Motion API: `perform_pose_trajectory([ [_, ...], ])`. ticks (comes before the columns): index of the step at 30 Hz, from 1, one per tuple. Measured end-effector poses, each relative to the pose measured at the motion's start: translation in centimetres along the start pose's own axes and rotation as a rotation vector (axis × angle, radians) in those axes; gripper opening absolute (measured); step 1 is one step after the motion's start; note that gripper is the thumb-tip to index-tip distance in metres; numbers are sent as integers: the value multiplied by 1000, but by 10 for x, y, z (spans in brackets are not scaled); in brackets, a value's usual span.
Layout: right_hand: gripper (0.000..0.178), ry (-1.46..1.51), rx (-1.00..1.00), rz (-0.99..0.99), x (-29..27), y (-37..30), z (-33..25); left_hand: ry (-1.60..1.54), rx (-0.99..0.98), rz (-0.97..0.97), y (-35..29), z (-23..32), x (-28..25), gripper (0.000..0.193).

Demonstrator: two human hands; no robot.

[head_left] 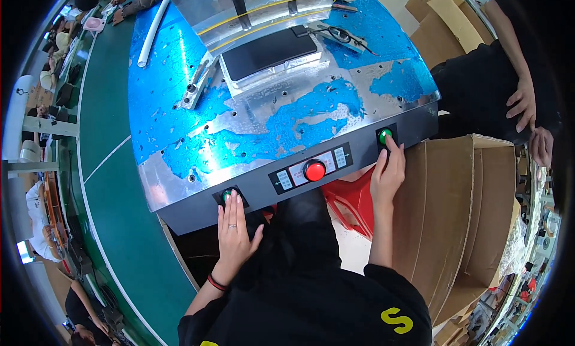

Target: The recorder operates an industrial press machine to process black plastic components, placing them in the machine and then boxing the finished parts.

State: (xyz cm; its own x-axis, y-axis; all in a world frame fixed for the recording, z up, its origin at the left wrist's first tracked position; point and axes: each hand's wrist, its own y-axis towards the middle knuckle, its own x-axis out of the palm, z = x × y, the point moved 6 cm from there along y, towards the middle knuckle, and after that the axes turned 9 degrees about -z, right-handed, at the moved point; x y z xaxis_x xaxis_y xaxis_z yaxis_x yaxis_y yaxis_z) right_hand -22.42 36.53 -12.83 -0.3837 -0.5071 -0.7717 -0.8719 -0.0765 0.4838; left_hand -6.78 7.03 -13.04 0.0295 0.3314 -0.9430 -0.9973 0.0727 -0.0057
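Note:
My left hand, fingers stretched out, touches the left green push button on the machine's dark front panel. At the panel's other end, my right hand has a fingertip on the right green push button. Both hands hold nothing. Between them sits a red mushroom-shaped button with label plates beside it. Behind the panel, a flat black rectangular device lies in a metal fixture on the bench plate. Its exact kind I cannot tell.
Worn blue film covers parts of the metal plate. A clear guard with yellow strips rises behind the fixture. A white tube lies at the far left. A large cardboard box and a person's hand are at the right.

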Motion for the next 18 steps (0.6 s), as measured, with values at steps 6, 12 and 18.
perform_pose_trajectory([
  [6,26,208,253,-150,-65,6,-36,-300,-3,221,5,-29,-49,39],
  [12,27,99,336,254,-249,-73,-34,-367,99,313,35,-41,-61,25],
  [18,28,254,980,-613,-295,-124,207,-923,-33,318,53,-70,-56,17],
])
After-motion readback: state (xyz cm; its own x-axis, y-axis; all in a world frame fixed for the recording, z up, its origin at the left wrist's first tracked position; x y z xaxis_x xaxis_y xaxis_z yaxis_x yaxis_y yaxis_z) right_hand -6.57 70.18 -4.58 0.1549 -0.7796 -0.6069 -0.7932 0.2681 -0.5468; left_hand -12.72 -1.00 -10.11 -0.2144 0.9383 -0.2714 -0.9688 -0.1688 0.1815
